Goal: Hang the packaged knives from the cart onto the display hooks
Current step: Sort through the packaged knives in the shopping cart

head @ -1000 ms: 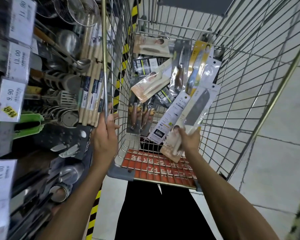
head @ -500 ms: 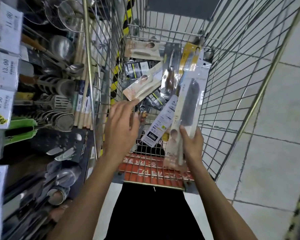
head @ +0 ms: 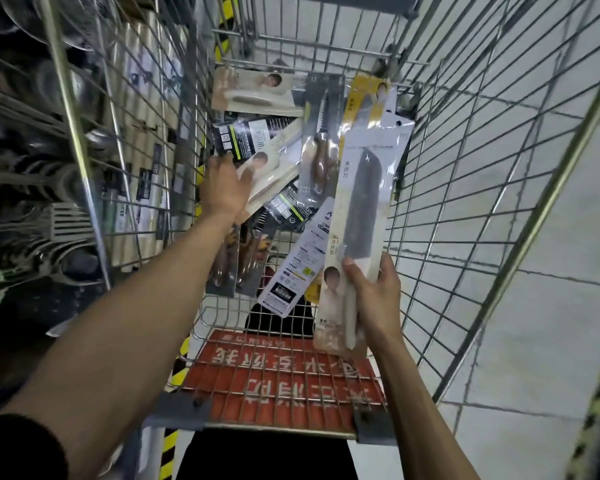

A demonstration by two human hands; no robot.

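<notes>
My right hand [head: 374, 299] grips the lower end of a packaged cleaver [head: 361, 202] and holds it upright inside the wire cart [head: 465, 168], near its right wall. My left hand [head: 224, 190] reaches deep into the cart with its fingers stretched out. It rests on a beige packaged knife [head: 274, 168] that lies on the pile. Around it lie several more packs: a serrated knife with a wooden handle [head: 321, 140], a white pack [head: 298, 265] and wooden-handled knives [head: 243, 258]. No display hook for the knives shows plainly.
Behind the cart's left wall stands shelving [head: 32, 202] with metal ladles, strainers and spatulas. A red flap [head: 278, 372] with white lettering spans the cart's near end. Pale tiled floor [head: 534, 306] runs along the right side.
My left hand left the cart's rim and went down into the pile onto the beige pack. My right hand lifted the cleaver pack from slanted to upright.
</notes>
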